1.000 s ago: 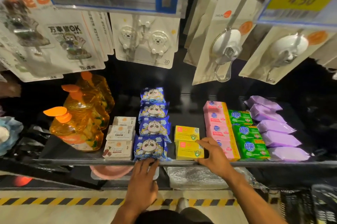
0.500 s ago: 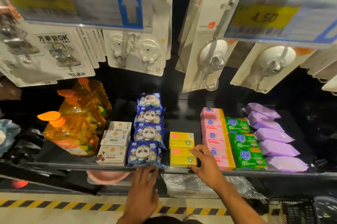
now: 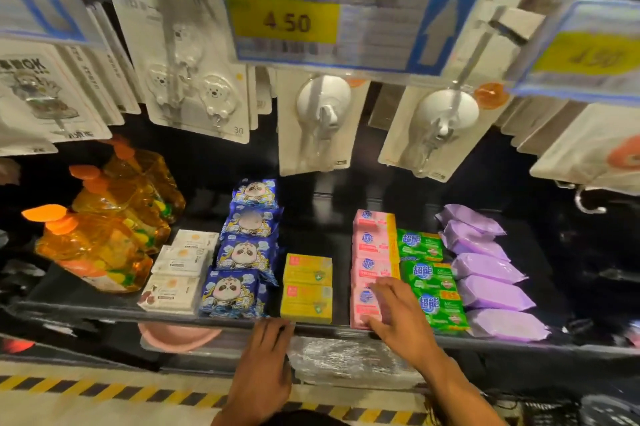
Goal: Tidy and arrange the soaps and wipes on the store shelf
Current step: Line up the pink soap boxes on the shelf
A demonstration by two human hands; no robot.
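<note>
Resting on the front pink soap (image 3: 361, 302), your right hand (image 3: 401, 318) lies with fingers spread; your left hand (image 3: 263, 370) lies flat, fingers straight, on the shelf edge (image 3: 104, 310) below the yellow soaps (image 3: 306, 287).

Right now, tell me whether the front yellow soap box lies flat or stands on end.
Flat. The front yellow soap box rests on its broad face, printed label up, narrow side toward the shelf edge.

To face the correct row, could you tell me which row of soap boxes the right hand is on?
The pink cardboard soap boxes: the right hand lies on the front one.
</note>
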